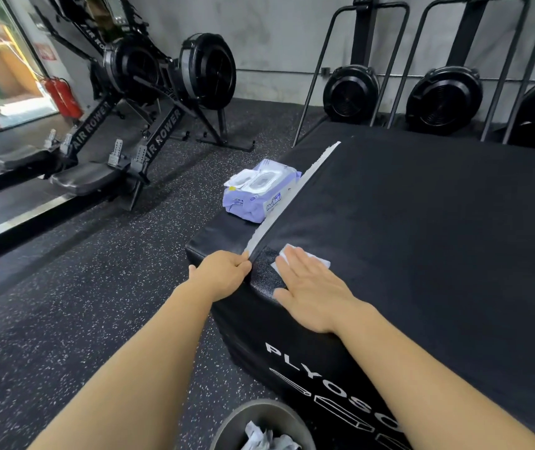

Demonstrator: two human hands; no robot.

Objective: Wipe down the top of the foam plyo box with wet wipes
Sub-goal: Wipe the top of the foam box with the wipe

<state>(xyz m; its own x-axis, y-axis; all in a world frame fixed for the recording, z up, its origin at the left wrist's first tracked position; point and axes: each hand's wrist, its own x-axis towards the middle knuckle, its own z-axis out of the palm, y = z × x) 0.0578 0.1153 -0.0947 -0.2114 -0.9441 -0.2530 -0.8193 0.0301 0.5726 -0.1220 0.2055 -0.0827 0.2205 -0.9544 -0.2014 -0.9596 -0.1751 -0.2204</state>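
The black foam plyo box (422, 238) fills the right half of the view. My right hand (308, 290) lies flat on its top near the front left corner and presses a white wet wipe (319, 260) onto the surface. My left hand (224, 271) pinches the near end of a grey-white strip flap (295, 193) that runs along the box's left edge. A purple pack of wet wipes (256, 194) with its lid open sits on a lower black ledge left of that strip.
A grey bin (259, 417) holding crumpled used wipes stands on the floor at the bottom. Two air rowers (149, 125) lie to the left on the speckled rubber floor. Black fan machines (444, 95) line the back wall behind the box.
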